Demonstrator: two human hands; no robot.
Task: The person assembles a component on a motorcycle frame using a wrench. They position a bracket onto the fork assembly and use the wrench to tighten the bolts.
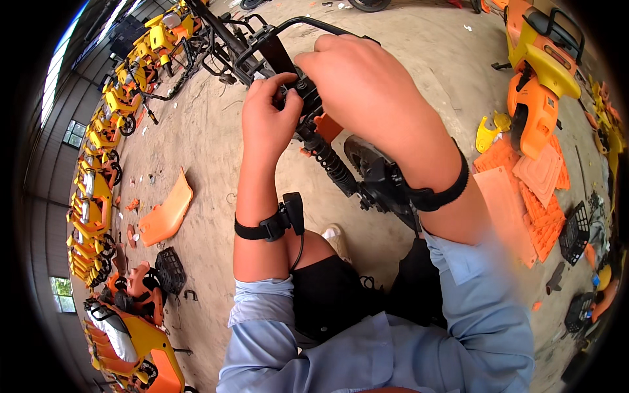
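The stripped black frame (274, 54) of an electric bike or scooter stands before me, with a coil-spring shock absorber (333, 169) and a rear wheel (357, 154) below. My left hand (270, 121) is at the frame's upper end, thumb and forefinger curled together around a small dark part that I cannot make out. Across from it, my right hand (354, 73) is bent down over the same spot, back of the hand up. Its fingers are hidden, so what they touch does not show. A curved black rail (308, 21) passes just above both hands.
Rows of yellow scooters (98, 190) line the left wall. An orange panel (167, 213) lies on the floor at left. To the right stand an orange and yellow scooter body (540, 98), stacked orange panels (504, 203) and a black basket (574, 232). Small debris is scattered about.
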